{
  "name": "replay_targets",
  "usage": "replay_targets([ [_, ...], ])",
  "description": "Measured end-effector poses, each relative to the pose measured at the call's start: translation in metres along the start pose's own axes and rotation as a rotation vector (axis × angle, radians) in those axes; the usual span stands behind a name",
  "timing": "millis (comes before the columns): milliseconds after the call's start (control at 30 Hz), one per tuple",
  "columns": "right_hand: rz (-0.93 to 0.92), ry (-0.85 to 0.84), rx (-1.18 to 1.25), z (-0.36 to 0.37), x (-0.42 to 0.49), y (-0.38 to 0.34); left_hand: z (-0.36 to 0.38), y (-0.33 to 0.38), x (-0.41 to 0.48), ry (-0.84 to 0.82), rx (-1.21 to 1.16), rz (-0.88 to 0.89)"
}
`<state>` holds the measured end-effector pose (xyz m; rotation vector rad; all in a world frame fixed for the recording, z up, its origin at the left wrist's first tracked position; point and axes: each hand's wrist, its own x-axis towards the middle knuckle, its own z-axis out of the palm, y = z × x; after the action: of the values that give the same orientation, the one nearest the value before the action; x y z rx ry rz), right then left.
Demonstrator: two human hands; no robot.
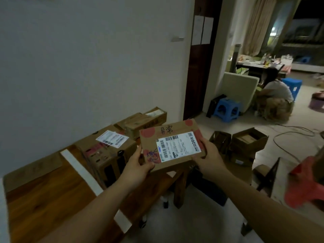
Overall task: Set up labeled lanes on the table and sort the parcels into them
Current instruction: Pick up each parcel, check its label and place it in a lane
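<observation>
I hold a flat cardboard parcel [172, 143] with red patches, handwriting and a white shipping label, raised above the right end of the wooden table [43, 193]. My left hand [140, 164] grips its near left corner, thumb on top. My right hand [209, 156] grips its right edge. A strip of white tape [80, 170] runs across the tabletop as a lane line. To the right of the strip, two cardboard parcels sit on the table: a large one [107, 151] with a white label and a smaller one [140, 124] behind it near the wall.
A cardboard piece [33, 170] lies on the table left of the tape. On the floor to the right stand open cardboard boxes [245, 144], a red stool [305, 183] and cables. Further back are blue stools [226, 109] and a crouching person [275, 100].
</observation>
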<state>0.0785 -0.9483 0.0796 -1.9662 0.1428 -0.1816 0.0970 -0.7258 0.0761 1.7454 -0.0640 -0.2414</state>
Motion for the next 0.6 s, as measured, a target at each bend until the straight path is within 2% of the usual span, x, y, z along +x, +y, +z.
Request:
replay_targets([
  [67,-0.007,0.021,-0.06,0.001,0.041,0.016,0.006,-0.007,0.042,0.02,-0.027,-0.014],
  [167,-0.055,-0.044,-0.17,0.001,0.102,0.041,0.012,-0.013,0.095,0.065,-0.089,-0.043],
  [267,-0.026,-0.077,-0.212,0.005,0.155,0.049,0.013,-0.017,0.139,0.11,-0.059,-0.06],
  [600,-0.024,-0.388,-0.316,0.055,0.298,0.101,0.024,-0.039,0.225,0.363,0.019,-0.194],
])
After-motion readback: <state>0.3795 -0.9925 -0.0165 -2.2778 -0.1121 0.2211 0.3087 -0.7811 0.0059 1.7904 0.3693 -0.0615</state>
